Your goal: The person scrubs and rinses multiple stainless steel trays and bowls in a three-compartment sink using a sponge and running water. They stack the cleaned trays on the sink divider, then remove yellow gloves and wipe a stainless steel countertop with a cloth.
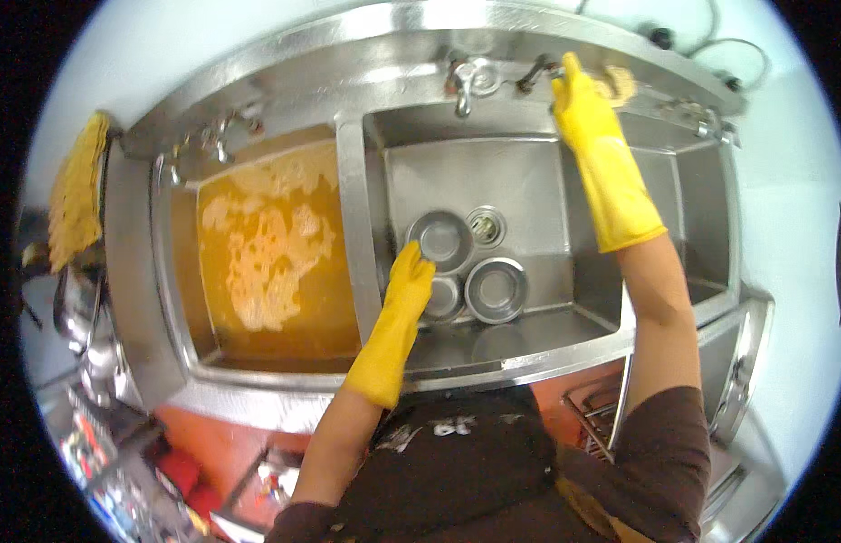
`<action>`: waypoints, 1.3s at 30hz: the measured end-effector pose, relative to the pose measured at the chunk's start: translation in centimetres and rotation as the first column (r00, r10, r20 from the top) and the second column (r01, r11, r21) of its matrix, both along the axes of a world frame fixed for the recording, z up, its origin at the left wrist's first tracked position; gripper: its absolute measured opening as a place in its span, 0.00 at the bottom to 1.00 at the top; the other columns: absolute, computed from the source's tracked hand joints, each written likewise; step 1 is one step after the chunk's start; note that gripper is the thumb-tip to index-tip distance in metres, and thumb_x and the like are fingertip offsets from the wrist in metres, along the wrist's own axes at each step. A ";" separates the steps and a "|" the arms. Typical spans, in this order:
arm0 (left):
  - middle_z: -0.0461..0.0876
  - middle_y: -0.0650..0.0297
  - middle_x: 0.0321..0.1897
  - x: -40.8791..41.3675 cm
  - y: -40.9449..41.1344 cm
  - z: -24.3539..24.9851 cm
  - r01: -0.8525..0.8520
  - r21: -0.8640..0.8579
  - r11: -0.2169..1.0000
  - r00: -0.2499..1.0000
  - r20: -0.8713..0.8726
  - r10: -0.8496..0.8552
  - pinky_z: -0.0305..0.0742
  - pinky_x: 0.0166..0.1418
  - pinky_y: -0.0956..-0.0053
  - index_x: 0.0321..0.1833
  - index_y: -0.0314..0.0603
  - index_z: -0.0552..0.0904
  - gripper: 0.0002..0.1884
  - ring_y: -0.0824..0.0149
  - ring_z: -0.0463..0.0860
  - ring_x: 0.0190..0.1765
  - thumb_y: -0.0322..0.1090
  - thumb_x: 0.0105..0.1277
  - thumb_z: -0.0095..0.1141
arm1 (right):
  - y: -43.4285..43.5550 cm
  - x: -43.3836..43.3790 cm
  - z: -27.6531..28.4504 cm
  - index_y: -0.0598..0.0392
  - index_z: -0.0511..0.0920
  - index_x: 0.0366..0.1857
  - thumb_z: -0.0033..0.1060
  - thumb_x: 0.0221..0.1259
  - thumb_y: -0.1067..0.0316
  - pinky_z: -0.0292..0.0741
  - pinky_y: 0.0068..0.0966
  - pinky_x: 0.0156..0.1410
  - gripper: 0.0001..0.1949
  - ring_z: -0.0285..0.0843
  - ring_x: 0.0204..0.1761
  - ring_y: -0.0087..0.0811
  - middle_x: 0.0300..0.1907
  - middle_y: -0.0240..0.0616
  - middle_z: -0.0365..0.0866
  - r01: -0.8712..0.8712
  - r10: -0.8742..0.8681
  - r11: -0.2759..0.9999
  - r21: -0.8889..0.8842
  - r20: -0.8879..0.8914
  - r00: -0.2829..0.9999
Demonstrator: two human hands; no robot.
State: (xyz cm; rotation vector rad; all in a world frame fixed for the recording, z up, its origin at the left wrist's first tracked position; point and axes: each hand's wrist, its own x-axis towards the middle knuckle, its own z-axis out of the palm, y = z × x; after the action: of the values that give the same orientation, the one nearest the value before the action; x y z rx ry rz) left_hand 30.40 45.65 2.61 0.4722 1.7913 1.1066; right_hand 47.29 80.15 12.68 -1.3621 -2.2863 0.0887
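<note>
My left hand (pixel 410 278), in a yellow rubber glove, grips the near-left rim of a round metal bowl (pixel 439 239) in the middle sink basin. This bowl partly covers a second metal bowl (pixel 442 298), which my glove also hides in part. To their right sits a third metal bowl (pixel 496 290). My right hand (pixel 583 108), gloved in yellow too, reaches to the back ledge. Its fingers are around a metal tap handle (pixel 556 72), mostly hidden by the glove.
Murky orange-brown water (pixel 278 265) with foam fills the left basin. A swivel faucet (pixel 464 88) hangs over the middle basin, above its drain (pixel 486 226). A tan patch or pad (pixel 617 85) is behind my right glove. Yellow cloth (pixel 81 193) hangs at far left.
</note>
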 end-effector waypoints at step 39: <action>0.81 0.51 0.50 7.7 22.4 -7.4 -0.211 0.050 0.976 0.915 0.362 0.179 0.88 0.41 0.68 0.60 0.30 0.74 0.20 0.58 0.87 0.42 0.37 0.73 0.58 | 1.6 5.6 -20.2 0.55 0.81 0.51 0.69 0.65 0.54 0.77 0.25 0.33 0.18 0.81 0.34 0.26 0.39 0.33 0.85 -0.377 -0.494 0.077 -0.923 -0.363 0.790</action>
State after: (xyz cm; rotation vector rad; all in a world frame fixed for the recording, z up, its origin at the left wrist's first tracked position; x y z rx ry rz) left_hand 38.13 68.05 -4.76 0.1298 1.4954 1.3216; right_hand 52.88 81.77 -7.55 -1.5333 -1.2797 2.1894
